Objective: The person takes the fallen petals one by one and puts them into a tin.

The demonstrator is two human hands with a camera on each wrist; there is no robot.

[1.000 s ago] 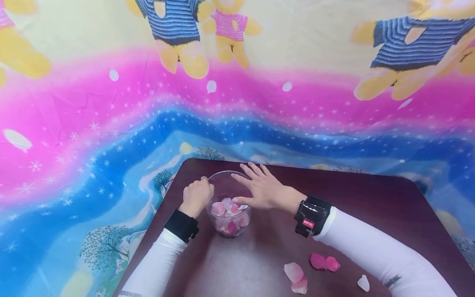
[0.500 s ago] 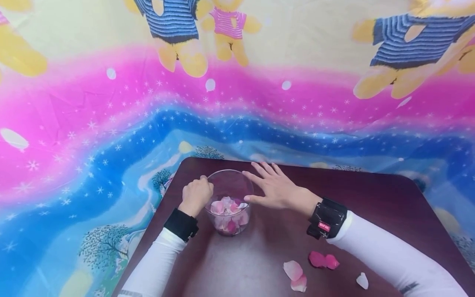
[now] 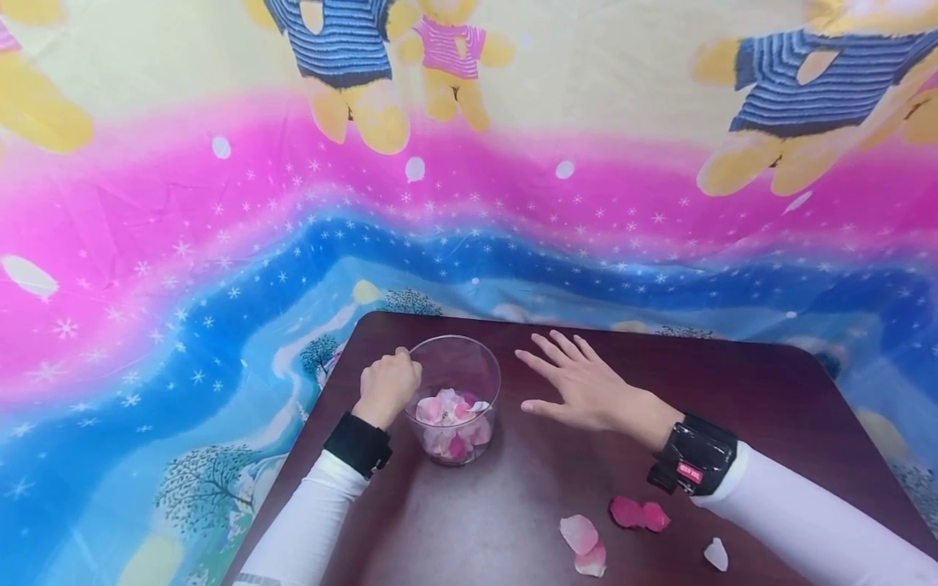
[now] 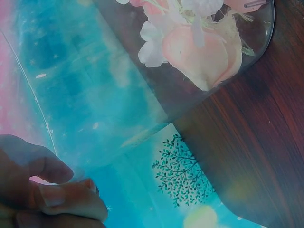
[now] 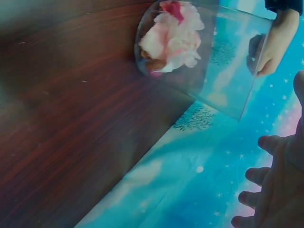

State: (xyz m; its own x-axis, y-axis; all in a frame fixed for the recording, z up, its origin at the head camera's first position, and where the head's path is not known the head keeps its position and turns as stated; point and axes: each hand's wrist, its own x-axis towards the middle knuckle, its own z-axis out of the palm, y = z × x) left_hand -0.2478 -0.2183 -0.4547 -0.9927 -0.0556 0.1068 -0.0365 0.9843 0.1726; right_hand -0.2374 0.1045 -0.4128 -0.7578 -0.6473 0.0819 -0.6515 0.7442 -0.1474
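Observation:
A clear glass bowl (image 3: 469,366) stands upright towards the table's far left, with pink and white petals (image 3: 449,407) in its lower half. My left hand (image 3: 391,387) pinches the bowl's left rim between curled fingers and thumb; the left wrist view shows those fingers (image 4: 71,202) at the glass edge. To the right of the bowl and apart from it, my right hand (image 3: 589,391) hovers over the table with fingers spread and nothing in it. The right wrist view shows pale petals (image 5: 171,40) through the bowl's wall, and my right hand (image 5: 280,185) at the lower right.
Nearer on the dark brown table (image 3: 454,529) lie loose petals: a pale pink pair (image 3: 582,541), a deep pink pair (image 3: 639,514) and one white petal (image 3: 716,554). A colourful printed cloth (image 3: 469,187) hangs behind the table's far edge.
My right hand has drawn away from above the bowl to the right, its fingers spread throughout. The left hand stays at the rim, and the bowl has not moved.

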